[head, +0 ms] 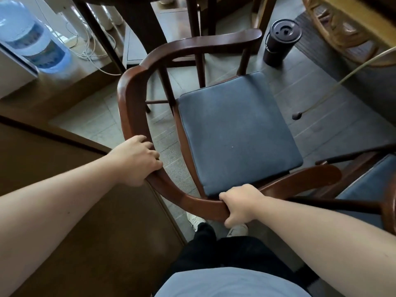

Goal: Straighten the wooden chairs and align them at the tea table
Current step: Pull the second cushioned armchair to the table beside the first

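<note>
A dark wooden chair [132,88] with a curved back rail and a blue seat cushion [235,131] stands in front of me, its open front facing the upper right. My left hand [139,159] grips the curved rail on its left side. My right hand [240,203] is closed around the same rail near the bottom of the curve. The dark tea table [137,20] rises at the top, its legs just beyond the chair's arm. A second wooden chair [368,185] with a blue cushion shows partly at the right edge.
A black cylindrical bin [280,43] stands on the floor beyond the chair. A water dispenser bottle [32,39] and loose white cables [94,50] lie at upper left. A brown cabinet top [75,211] fills the lower left. A thin hose [342,80] runs across the floor at right.
</note>
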Tool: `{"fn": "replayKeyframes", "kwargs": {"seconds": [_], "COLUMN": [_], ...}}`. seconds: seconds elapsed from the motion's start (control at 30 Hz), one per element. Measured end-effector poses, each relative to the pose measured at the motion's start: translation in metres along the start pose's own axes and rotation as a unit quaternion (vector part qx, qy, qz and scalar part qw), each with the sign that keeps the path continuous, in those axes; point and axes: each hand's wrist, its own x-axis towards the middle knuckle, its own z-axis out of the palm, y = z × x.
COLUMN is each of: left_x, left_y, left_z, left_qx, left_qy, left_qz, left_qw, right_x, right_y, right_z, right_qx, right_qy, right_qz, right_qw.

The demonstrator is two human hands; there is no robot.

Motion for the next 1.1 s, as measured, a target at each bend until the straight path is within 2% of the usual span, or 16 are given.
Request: {"fn": "replayKeyframes", "kwargs": {"seconds": [0.2,0.47,0.67,0.87,0.97,1.1], "left_x": [-0.002,0.018,0.039,0.031,0.013,0.004], "left_y": [0.018,0.090,0.143,0.137,0.112,0.084], "left_z": [-0.007,-0.046,-0.074,-0.076,-0.080,-0.093], "left_qx": [0.008,-0.043,-0.047,-0.066,-0.055,-0.045], "left_qy": [-0.002,0.057,0.115,0.210,0.226,0.226], "left_qz": [-0.015,0.011,0.019,0.027,0.023,0.039], "left_qw": [1.000,0.997,0.992,0.975,0.972,0.972], "right_x": [-0.012,-0.066,-0.107,-0.130,-0.138,-0.141], "right_y": [0.008,0.064,0.117,0.124,0.098,0.052], "right_z": [0.000,0.016,0.027,0.047,0.056,0.054], "right_qx": [0.003,-0.017,-0.049,-0.058,0.093,0.259], "right_qy": [-0.034,-0.106,-0.116,-0.011,0.114,0.276], "right_qz": [0.004,0.060,0.082,0.096,0.095,0.092], "right_qw": [0.999,0.992,0.989,0.994,0.985,0.921]}}
